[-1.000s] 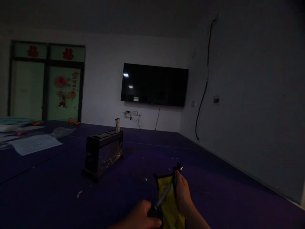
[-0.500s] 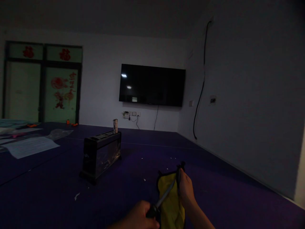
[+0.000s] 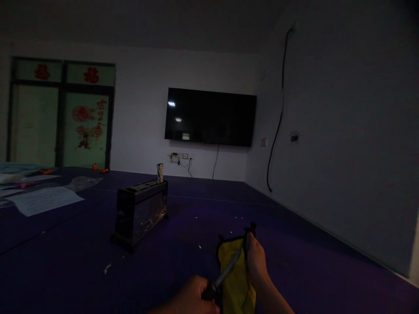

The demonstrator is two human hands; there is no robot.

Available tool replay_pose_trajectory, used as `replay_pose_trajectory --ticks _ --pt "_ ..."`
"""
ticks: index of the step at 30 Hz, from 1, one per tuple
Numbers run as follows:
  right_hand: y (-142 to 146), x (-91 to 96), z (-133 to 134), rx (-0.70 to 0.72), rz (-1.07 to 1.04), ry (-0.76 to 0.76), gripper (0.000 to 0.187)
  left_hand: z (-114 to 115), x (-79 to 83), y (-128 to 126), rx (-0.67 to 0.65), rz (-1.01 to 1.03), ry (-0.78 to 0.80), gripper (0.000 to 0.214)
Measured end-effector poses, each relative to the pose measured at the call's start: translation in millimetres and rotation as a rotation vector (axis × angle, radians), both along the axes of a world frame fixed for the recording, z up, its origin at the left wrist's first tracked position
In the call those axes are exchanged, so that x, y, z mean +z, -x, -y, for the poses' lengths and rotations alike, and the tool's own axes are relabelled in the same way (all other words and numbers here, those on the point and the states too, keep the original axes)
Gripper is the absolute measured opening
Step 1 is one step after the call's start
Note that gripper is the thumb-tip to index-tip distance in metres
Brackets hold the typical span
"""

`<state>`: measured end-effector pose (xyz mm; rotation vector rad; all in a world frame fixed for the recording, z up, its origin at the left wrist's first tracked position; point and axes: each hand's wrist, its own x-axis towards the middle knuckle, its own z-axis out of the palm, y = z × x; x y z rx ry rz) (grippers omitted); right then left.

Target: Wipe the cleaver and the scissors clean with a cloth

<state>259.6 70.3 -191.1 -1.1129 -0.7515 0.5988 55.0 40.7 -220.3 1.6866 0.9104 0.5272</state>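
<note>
My left hand is closed round the dark handle of a knife at the bottom of the view. The grey blade slants up to the right across a yellow cloth with a dark edge. My right hand pinches the cloth against the blade near its tip. Both hands hover low over a dark purple table. A dark knife block with slots on top stands further back to the left, with one pale patterned handle sticking up from its far end.
Sheets of paper and clear plastic lie at the table's left. Small white scraps dot the table. A black television hangs on the far wall, glass doors stand at the left, and a white wall runs along the right.
My right hand and the cloth have slid slightly along the blade; the view has shifted a little. My left hand keeps its grip on the handle.
</note>
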Motion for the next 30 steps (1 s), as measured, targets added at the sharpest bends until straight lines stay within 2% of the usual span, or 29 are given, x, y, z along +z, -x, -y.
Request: replay_pose_trajectory --ticks 6,18,25,30 --pt "0.9 -0.1 0.0 0.041 -0.032 0.033 0.043 -1.9 -6.6 0.6 0.007 0.01 -0.021 0.018" --pt "14.1 -2.8 2.7 0.071 0.005 0.036 0.046 -0.8 1.2 -1.2 -0.001 -0.009 0.007 0.012" --pt "15.6 -3.0 3.4 0.082 0.015 0.035 0.044 2.7 4.4 -1.3 0.037 -0.024 -0.018 0.011" --pt "11.2 -3.4 3.7 0.086 0.003 0.046 0.043 -3.5 -4.5 -3.1 0.002 -0.003 -0.015 0.012"
